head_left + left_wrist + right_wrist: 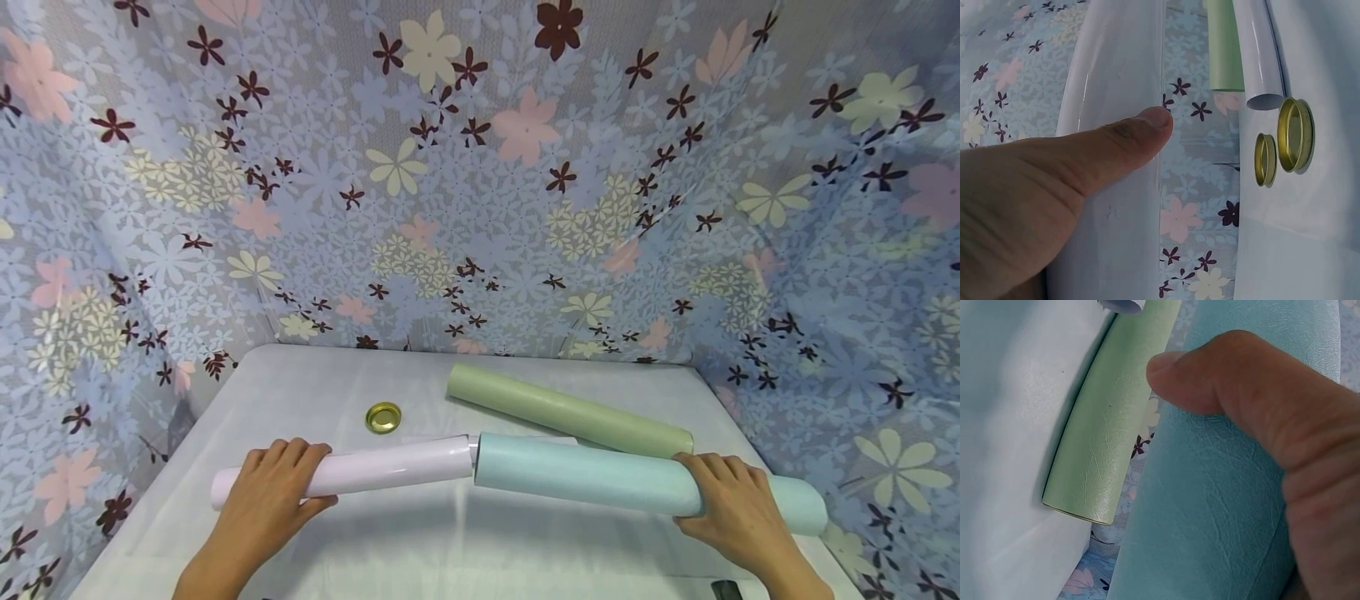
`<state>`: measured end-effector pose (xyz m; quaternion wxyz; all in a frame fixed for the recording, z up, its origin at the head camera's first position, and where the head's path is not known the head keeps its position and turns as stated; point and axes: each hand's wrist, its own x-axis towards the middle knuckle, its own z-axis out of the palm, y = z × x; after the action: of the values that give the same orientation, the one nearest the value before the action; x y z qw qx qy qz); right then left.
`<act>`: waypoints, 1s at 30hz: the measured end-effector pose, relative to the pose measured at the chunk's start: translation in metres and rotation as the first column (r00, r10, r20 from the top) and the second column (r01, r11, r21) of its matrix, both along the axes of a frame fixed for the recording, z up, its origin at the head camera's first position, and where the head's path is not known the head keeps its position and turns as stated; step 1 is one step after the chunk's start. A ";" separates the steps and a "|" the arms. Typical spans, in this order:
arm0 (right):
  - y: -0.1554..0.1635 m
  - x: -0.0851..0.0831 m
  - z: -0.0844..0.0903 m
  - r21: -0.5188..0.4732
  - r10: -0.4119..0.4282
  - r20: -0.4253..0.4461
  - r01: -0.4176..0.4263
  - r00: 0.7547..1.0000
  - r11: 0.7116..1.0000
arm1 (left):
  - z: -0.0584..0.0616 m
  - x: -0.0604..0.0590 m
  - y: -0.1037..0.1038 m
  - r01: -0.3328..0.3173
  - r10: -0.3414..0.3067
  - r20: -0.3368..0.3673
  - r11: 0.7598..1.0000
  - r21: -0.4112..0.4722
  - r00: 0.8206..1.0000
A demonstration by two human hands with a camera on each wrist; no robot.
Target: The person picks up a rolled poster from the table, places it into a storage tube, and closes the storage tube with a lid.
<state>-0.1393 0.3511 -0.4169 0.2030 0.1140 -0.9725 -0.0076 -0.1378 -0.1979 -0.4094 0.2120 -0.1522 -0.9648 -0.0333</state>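
Observation:
My left hand [273, 492] grips a glossy, pale pinkish-white tube [397, 467], its thumb lying across the side in the left wrist view. My right hand [738, 508] holds a wider light blue tube [585, 475] with a creased surface, its thumb over the near side. Both tubes are held roughly level above the table, and their inner ends nearly meet mid-view; whether they touch I cannot tell. Behind the blue tube lies a light green tube [562, 410] at a slant. Another white tube [1261, 69] lies beside the green one, mostly hidden in the head view.
Two round gold lids [1295, 134] appear in the left wrist view; the head view shows one gold lid [383, 417]. A white-covered table [315, 387] carries these things. Floral curtains [480, 208] hang behind and at both sides. A dark object [726, 590] shows at the bottom edge.

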 end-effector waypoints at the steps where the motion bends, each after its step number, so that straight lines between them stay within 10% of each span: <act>1: 0.000 0.000 0.000 0.001 -0.002 0.004 0.002 1.000 1.000 | 0.000 0.000 0.001 0.001 -0.001 0.003 1.000 -0.001 1.000; 30: -0.004 -0.001 0.001 0.013 0.015 0.029 -0.016 0.999 1.000 | 0.000 -0.004 0.008 0.039 -0.039 -0.013 0.998 -0.044 0.999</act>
<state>-0.1406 0.3471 -0.4161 0.1883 0.1230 -0.9743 -0.0107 -0.1421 -0.1896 -0.4095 0.2146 -0.1758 -0.9606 -0.0154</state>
